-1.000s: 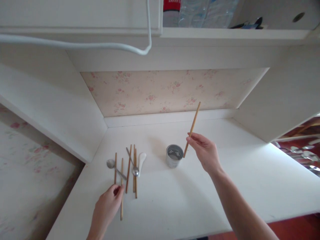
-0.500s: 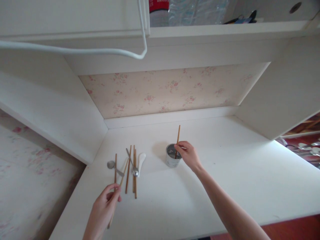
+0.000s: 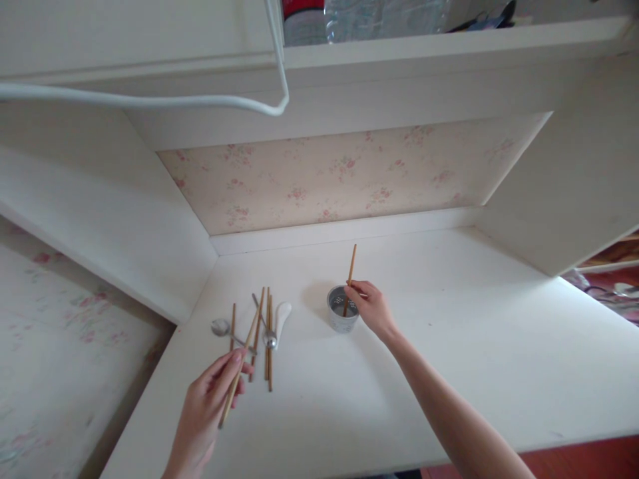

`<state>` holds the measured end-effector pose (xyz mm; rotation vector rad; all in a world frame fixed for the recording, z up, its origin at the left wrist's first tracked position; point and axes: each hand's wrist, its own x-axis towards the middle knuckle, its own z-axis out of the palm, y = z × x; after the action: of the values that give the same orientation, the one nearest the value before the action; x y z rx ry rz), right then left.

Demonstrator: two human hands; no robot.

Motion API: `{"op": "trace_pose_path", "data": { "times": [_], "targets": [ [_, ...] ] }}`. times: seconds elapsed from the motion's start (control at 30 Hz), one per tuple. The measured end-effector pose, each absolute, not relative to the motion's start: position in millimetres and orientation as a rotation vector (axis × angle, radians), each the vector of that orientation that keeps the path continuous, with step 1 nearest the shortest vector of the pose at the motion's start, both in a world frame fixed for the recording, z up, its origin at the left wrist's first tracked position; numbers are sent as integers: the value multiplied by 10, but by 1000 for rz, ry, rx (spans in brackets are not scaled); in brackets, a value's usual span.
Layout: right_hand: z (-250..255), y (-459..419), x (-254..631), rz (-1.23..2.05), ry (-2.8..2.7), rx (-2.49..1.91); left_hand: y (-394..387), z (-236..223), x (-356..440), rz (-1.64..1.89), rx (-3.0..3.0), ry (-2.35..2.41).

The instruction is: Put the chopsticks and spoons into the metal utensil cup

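Note:
My right hand (image 3: 370,307) pinches an upright wooden chopstick (image 3: 352,263), its lower end inside a grey perforated utensil holder (image 3: 343,324). At the left, my left hand (image 3: 214,392) grips another chopstick (image 3: 253,324), lifted and slanting over the pile. Under and beside it lie several loose chopsticks (image 3: 268,366), a metal spoon (image 3: 220,327) with its handle to the right, a second metal spoon (image 3: 270,340) lying across chopsticks, and a white spoon (image 3: 283,316).
All this stands on a white tabletop (image 3: 449,346) with a low back ledge and side panels. Above hangs an open shelf (image 3: 424,53) with clear plastic bottles (image 3: 379,20). A white cable (image 3: 200,102) runs across the upper left.
My left hand has raised its chopstick from among the pile, tipping it up and right; the metal spoon beside it shifted slightly. My right hand still holds its chopstick in the holder.

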<state>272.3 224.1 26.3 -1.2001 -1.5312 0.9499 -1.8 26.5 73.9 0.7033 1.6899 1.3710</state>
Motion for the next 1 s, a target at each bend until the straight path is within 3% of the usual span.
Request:
{"op": "trace_pose_path", "data": {
  "times": [0.57,1.0],
  "targets": [
    [-54,1880,2980,1204,-1297,-1200,655,963,138,1655,684,1502],
    [-225,1710,2879,1319,-1436,-1037,794,797,200,1574,696,1473]
  ]
}}
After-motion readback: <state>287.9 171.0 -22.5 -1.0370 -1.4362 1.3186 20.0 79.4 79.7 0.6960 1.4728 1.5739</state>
